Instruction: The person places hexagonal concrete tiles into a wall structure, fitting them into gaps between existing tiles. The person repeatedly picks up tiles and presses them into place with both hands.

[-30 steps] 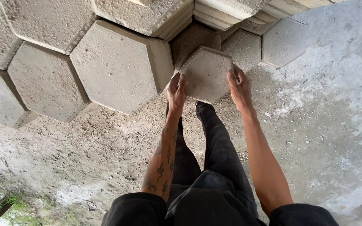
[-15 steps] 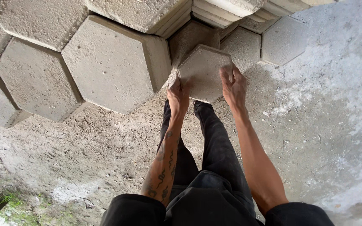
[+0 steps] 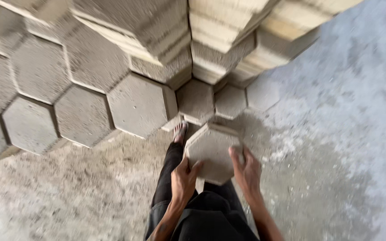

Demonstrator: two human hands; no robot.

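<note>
- At the left and upper left of the frame, hexagonal concrete pavers (image 3: 81, 114) lie side by side in rows on the ground, with taller stacks (image 3: 157, 40) rising along the top.
- Lower centre, the left hand (image 3: 184, 178) clasps the left edge of a single hexagonal paver (image 3: 211, 154), thumb over the face.
- That paver is held off the ground in front of the person's legs, below the laid rows.
- It looks heavy, rigid and rough-skinned, so unlikely to slip; corners could chip if knocked. Opposite edges, as here, seem the sound place to hold.
- The right hand (image 3: 246, 172) grips the paver's right edge, fingers curled round it.
- The paver's underside and the fingertips beneath are hidden; motion blur smears the stacks, and one sandalled foot (image 3: 179, 133) shows only in part.
</note>
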